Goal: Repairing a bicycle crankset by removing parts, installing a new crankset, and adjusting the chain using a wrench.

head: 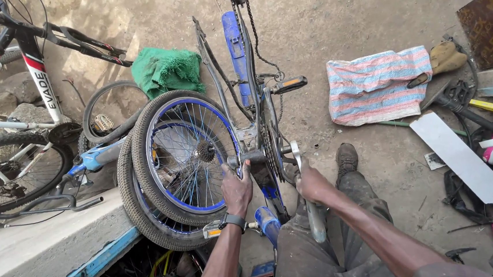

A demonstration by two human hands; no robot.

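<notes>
While upturned at centre, blue frame (238,51) braced: left hand (236,187) clasped on bottom bracket (255,158), right hand (311,183) closed around long wrench (306,189). Wheels (185,151) at nine o'clock; striped cloth (374,84) at two.

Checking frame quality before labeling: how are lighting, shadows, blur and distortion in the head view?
Head view: soft daylight, no glare; dappled shadow on the ground at upper left. Focus is sharp on the left hand, right hand and blue-rimmed wheel. Wide-angle distortion bends the white bicycle at the left edge. No motion blur.
</notes>
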